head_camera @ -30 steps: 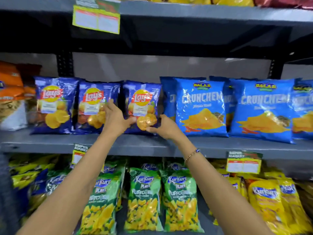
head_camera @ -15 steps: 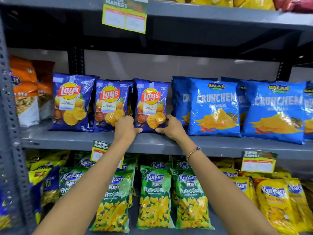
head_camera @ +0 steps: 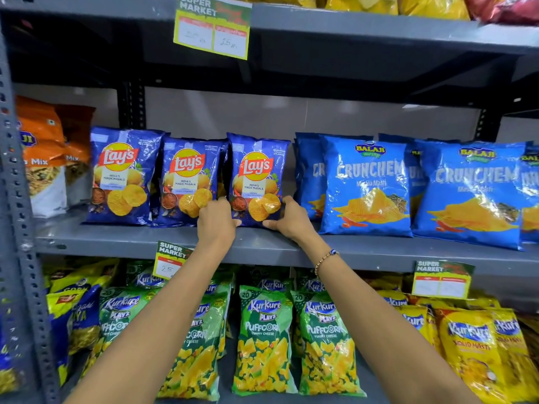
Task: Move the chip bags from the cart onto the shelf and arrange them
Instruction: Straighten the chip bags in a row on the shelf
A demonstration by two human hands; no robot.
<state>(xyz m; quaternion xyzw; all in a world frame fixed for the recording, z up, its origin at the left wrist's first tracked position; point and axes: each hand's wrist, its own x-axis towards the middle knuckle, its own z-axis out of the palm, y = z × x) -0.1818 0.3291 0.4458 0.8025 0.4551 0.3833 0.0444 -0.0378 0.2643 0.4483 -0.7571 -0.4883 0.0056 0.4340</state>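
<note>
While both hands bracket it, the third Lay's bag [head_camera: 256,182] stands on the middle shelf [head_camera: 116,237] | left hand [head_camera: 217,225] and right hand [head_camera: 288,220] pinch its lower corners | cart unseen, remaining stock unknown.

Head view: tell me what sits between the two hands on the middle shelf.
In the head view, the rightmost Lay's bag stands upright between the left hand and right hand, each at a bottom corner, on the grey shelf.
</note>
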